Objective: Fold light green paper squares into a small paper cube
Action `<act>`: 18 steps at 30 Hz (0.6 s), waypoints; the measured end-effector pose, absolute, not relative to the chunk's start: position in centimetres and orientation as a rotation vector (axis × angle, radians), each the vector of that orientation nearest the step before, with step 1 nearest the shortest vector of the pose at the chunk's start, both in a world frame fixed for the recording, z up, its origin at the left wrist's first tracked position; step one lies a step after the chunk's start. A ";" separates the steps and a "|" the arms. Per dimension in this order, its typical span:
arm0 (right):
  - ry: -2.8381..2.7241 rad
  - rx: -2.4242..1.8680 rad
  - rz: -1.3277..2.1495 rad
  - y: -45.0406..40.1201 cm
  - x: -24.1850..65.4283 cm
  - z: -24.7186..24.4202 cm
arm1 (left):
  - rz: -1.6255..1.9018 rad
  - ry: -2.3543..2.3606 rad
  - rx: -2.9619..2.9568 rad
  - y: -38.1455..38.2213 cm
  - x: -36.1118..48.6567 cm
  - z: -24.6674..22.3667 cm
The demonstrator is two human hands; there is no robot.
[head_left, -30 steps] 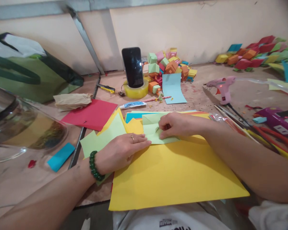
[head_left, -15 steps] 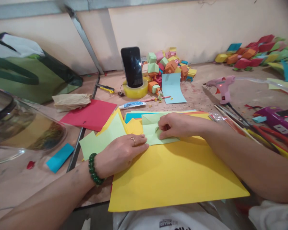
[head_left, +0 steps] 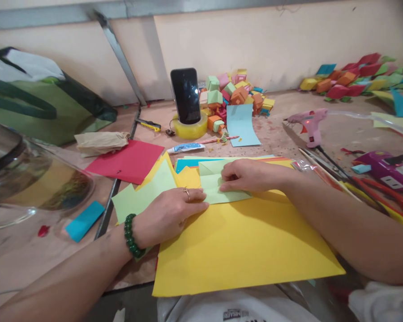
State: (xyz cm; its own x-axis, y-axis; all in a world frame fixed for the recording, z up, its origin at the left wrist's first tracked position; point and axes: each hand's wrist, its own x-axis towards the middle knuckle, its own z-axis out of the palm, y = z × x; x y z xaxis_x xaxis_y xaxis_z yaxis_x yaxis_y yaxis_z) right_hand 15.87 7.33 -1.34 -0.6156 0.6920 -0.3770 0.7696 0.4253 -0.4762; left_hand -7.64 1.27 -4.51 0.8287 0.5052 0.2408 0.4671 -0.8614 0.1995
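A creased light green paper lies on the back part of a large yellow sheet. My left hand, with a ring and a green bead bracelet on the wrist, rests flat with its fingertips on the paper's lower left corner. My right hand is curled over the paper's right part, fingers pressed together against it; whether they pinch an edge is hidden. Under and beside my left hand is another light green piece, cut in a stepped shape.
Behind stand a phone in a yellow tape roll and a pile of folded paper cubes. A pink glue gun and scissors are at the right. A glass pot, red paper and a green bag are left.
My right hand's fingers have shifted slightly on the green paper, and the small raised fold beside them no longer shows. My left hand stays in place.
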 end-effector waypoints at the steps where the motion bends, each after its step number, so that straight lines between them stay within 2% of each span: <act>1: 2.535 1.339 -0.939 7.3 15.8 -1.4 | 0.432 0.766 2.882 1.2 -7.6 -4.4; 11: 2.433 1.483 -0.755 6.6 15.0 -0.9 | 0.431 0.709 2.889 1.0 -7.3 -4.3; 14: 2.534 1.504 -0.609 6.0 14.9 -0.6 | 0.443 0.687 2.857 1.2 -7.2 -4.4; 16: 2.777 1.335 -0.453 5.5 14.9 -0.6 | 0.455 0.689 2.826 1.3 -7.1 -4.3; 18: 2.992 0.983 -0.369 5.0 15.0 -0.7 | 0.458 0.684 2.809 1.5 -6.9 -4.1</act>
